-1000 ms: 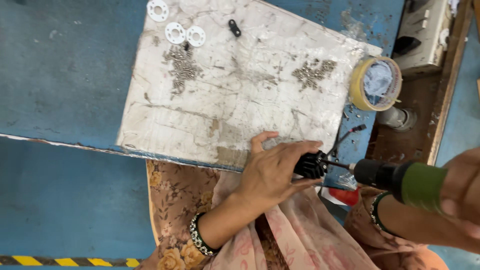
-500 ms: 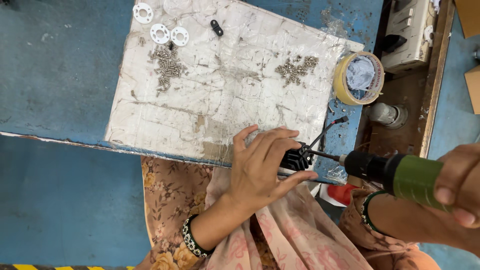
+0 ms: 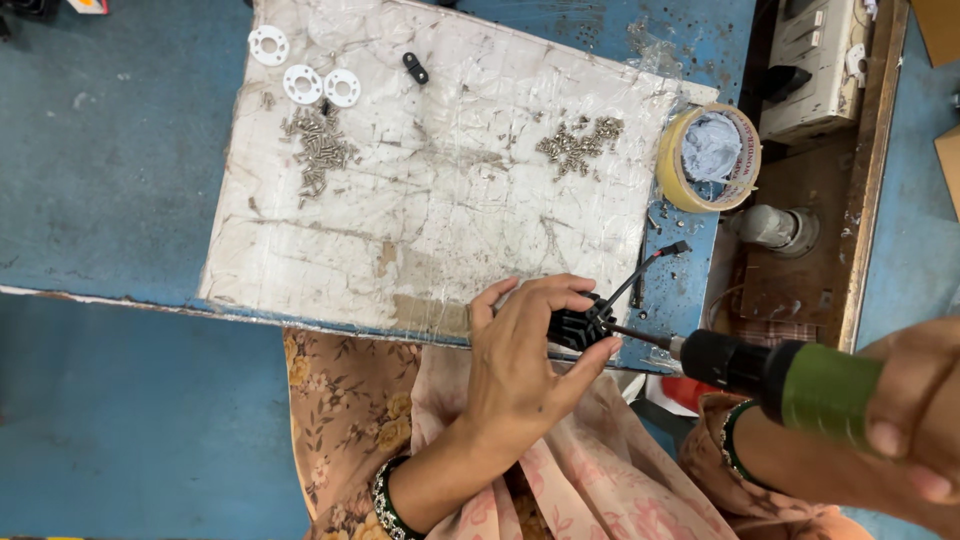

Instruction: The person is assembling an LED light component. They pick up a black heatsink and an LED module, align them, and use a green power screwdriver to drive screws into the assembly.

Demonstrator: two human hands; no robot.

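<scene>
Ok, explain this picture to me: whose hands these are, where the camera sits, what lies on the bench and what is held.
There is one picture, taken from a camera on a person's head, looking down at their own two bare hands. The left hand grips a small black part at the near edge of a blue bench; a thin cable runs from the part. The right hand holds a powered screwdriver with a green band, its bit touching the part. A worn white sheet covers the bench. On it lie two piles of screws, three white washers and a small black clip. Beside it sits a tape roll.
</scene>
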